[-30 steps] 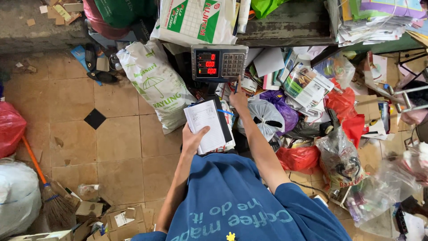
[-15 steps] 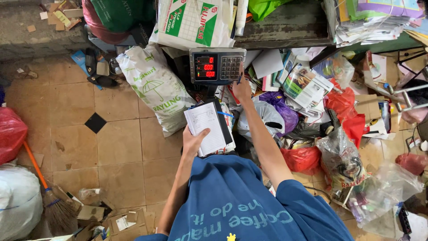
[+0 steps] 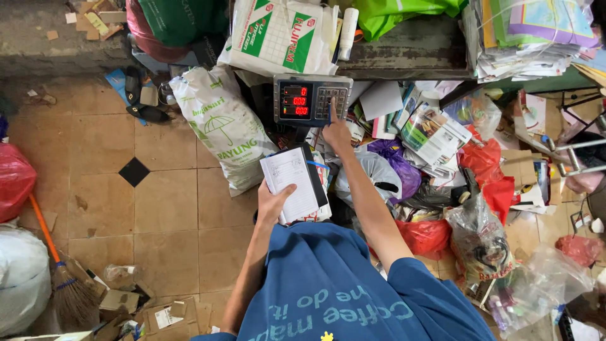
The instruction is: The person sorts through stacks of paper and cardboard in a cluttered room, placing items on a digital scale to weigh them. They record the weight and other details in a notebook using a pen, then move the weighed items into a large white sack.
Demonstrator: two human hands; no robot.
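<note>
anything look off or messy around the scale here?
Yes. Torn cardboard scraps lie scattered on the tiled floor by the broom, and loose papers and bags pile up under the scale. The right hand presses the scale's keypad; the left hand holds a notebook.

Single head view, looking steeply down over blue-shirted shoulders; arms reach away up-frame, tiled floor (image 3: 158, 208) left, clutter right. Fairly close. No second view.

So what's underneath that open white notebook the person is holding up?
The left hand supports the open white notebook with a black cover from below, thumb on the page. Beneath it show a strip of printed packaging and brown tiled floor; anything else is covered.
</note>
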